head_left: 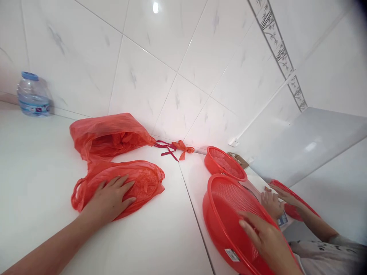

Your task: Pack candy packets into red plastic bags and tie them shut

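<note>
My left hand [111,198] lies flat, fingers spread, on a crumpled red plastic bag [143,179] on the white counter [34,175]. A second, fuller red plastic bag [109,133] sits just behind it by the tiled wall. My right hand [263,236] rests with fingers stretched over the rim of a big red plastic strainer basket [226,214] at the lower right. Nothing is gripped by either hand.
A smaller red strainer [223,162] stands behind the big one. Red ribbon scraps [177,147] lie at the wall. A water bottle [33,95] stands far left. Another person's hands [275,200] work beside a further red basket [292,206] at the right.
</note>
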Demonstrator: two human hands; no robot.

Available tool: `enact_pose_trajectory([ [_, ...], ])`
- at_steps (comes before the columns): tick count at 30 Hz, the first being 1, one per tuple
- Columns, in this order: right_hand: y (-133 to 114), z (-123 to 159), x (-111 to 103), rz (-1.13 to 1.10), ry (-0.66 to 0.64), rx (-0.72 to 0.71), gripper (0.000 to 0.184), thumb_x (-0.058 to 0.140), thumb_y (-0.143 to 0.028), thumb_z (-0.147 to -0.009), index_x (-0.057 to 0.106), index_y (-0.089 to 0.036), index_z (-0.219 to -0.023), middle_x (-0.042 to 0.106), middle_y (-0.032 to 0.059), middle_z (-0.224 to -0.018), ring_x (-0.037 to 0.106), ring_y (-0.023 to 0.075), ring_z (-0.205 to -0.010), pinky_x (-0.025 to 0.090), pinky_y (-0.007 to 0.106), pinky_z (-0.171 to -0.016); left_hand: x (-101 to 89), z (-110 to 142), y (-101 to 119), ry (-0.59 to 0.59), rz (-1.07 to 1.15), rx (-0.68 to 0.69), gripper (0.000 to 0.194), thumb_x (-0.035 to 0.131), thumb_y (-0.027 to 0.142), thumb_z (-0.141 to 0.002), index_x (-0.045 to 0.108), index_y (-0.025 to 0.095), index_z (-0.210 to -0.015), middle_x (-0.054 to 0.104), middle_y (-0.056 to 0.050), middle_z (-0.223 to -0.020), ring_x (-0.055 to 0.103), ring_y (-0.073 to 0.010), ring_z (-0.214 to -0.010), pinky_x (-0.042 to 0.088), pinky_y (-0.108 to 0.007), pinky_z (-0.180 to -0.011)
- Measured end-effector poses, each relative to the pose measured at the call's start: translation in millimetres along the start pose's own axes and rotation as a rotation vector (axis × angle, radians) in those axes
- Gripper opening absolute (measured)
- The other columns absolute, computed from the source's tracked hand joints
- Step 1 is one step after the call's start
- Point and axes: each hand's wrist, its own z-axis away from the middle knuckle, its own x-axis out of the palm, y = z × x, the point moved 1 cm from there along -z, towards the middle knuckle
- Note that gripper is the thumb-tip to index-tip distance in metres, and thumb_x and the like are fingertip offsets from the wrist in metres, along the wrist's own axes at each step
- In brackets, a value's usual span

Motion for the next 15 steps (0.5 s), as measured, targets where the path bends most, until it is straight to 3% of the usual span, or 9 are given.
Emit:
enact_pose_trajectory([
  [4, 13, -72, 1, 0.015, 0.104, 0.0, 0.027, 0.047, -0.045, -0.083, 0.065, -0.028, -0.093, 0.07, 0.0055, -0.092, 0.065, 0.0229, -0.083, 0.051, 0.034, -0.074, 5.9, -1, -3, 0.016, -0.024, 0.006, 0.052, 0.041, 0.048, -0.084, 0.054, 0.022, -0.128, 0.043, -0.01, -0.142, 0.036, -0.0342, -0.13, 0.025, -0.057, -0.104],
  [8, 27, -145, 14, -0.034, 0.154, 0.025, 0.028, 0.045, -0.039, -0.083, 0.063, -0.022, -0.095, 0.064, 0.0082, -0.107, 0.061, 0.02, -0.088, 0.048, 0.033, -0.081, 8.8, -4, -4, 0.001, -0.045, 0.014, 0.053, 0.04, 0.048, -0.085, 0.052, 0.024, -0.13, 0.041, -0.009, -0.143, 0.035, -0.034, -0.131, 0.026, -0.055, -0.104],
  [15, 53, -236, 64, 0.048, -0.035, 0.14, 0.044, 0.057, -0.034, -0.077, 0.058, -0.016, -0.117, 0.055, 0.014, -0.124, 0.055, 0.0251, -0.109, 0.044, 0.035, -0.085, 4.3, -11, 0, -0.017, -0.056, 0.007, 0.052, 0.041, 0.048, -0.085, 0.053, 0.024, -0.129, 0.042, -0.009, -0.143, 0.036, -0.0337, -0.131, 0.025, -0.055, -0.105],
])
